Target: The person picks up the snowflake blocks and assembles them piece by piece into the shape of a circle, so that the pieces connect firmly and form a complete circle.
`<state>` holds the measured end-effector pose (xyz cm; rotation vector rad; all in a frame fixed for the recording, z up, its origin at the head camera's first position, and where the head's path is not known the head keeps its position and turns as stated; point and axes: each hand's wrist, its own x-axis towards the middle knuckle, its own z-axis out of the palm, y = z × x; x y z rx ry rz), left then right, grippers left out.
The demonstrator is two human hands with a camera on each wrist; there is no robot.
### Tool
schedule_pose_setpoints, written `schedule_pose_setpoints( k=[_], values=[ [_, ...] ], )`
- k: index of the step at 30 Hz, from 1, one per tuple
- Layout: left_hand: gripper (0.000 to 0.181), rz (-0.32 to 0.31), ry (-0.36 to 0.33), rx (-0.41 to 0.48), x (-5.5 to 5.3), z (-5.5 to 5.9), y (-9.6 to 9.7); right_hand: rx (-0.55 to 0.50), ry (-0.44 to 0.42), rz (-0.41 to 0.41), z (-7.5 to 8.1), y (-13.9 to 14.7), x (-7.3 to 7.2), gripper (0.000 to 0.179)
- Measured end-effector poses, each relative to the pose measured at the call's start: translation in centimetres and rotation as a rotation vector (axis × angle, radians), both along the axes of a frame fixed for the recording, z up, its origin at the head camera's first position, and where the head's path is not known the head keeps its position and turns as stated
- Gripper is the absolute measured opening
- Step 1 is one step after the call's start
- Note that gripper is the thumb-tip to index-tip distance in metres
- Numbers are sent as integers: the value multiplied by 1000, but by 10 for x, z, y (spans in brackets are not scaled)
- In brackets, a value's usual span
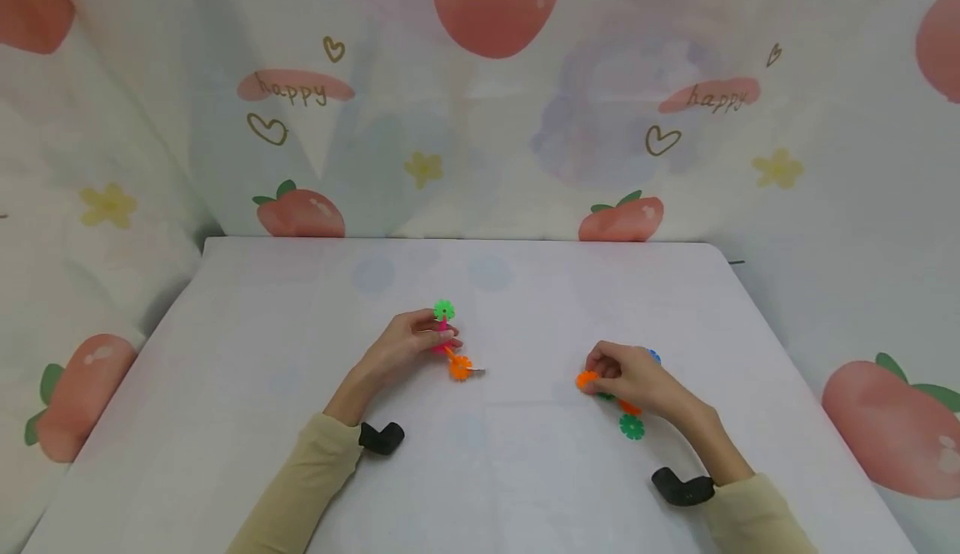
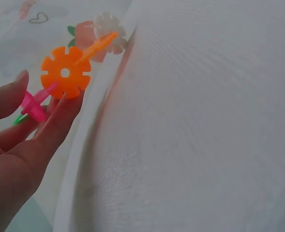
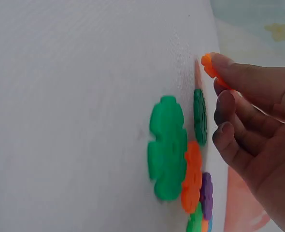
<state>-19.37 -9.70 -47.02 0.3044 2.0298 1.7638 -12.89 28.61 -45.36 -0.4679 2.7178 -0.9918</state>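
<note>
- One chain of joined notched discs [image 2: 76,77], which we find raised above the desk [image 1: 525,479], held in the left hand [image 1: 405,342].
- Long axis: from a green disc [image 1: 444,309], farthest away, towards the person and slightly right; we see the white disc [image 2: 104,24] end pointing right.
- Left fingers [image 2: 60,118]: narrow, gripping the chain's pink part [image 2: 34,107].
- Right hand [image 1: 633,377]: pinching one orange disc [image 1: 586,381].
- Loose discs [image 3: 169,150]: on the desk, beneath the right hand.

Remotely I see white surface [image 1: 525,487]; linked pcs [image 2: 75,79] orng, pink, grn; discs [image 3: 169,150] grn, orng, purple; backdrop [image 1: 487,137] w/ red-fruit print
</note>
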Motion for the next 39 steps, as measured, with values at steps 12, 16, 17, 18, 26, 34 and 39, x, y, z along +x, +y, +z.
schedule_pose_setpoints(
  k=[12, 16, 17, 18, 26, 34, 39],
  values=[
    [36, 18, -26, 55, -2, -3, 0, -194, 42, -49, -6, -44, -29, 15],
    [36, 58, -47, 88, -2, -3, 1, -243, 62, -28, -4, -59, -39, 14],
    [35, 70, -50, 89, -1, -3, 1, -250, 68, -22, -3, -63, -41, 14],
    [35, 81, -53, 92, -1, -3, 1, -254, 73, -17, -2, -66, -43, 15],
    [31, 152, -81, 97, -1, -2, 0, -269, 96, -9, -3, -92, -57, 17],
    [33, 226, -128, 100, -3, -1, 2, -326, 105, -11, 1, -116, -70, 13],
    [30, 217, -130, 99, -2, -1, 1, -350, 123, -8, 3, -132, -76, 11]
  ],
)
